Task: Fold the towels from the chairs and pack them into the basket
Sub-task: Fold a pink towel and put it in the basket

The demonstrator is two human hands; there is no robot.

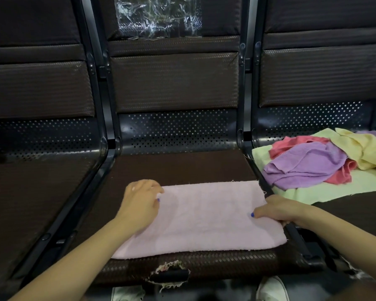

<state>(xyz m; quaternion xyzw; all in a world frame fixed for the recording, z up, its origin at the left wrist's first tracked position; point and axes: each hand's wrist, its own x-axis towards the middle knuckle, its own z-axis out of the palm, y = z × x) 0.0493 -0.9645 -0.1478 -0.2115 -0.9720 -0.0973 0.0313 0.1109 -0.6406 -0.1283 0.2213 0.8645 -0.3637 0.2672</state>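
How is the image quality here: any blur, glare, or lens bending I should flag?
Head view: dim, even light; the left hand is slightly motion-smeared, while the pink towel and right hand look sharper. Glare glints off the plastic wrap on the middle chair back. Wide-angle bending bows the chair frames outward. No hard shadows.

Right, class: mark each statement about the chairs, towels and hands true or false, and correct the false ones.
1. The pink towel lies on the middle seat. True.
2. The left hand is lifted well clear of the pink towel. False: it rests at the towel's left edge.
3. A heap of unfolded towels sits on the right-hand seat. True.
4. The heap holds only purple towels. False: red, yellow and pale green ones show too.
5. The right hand is at the pink towel's right edge. True.
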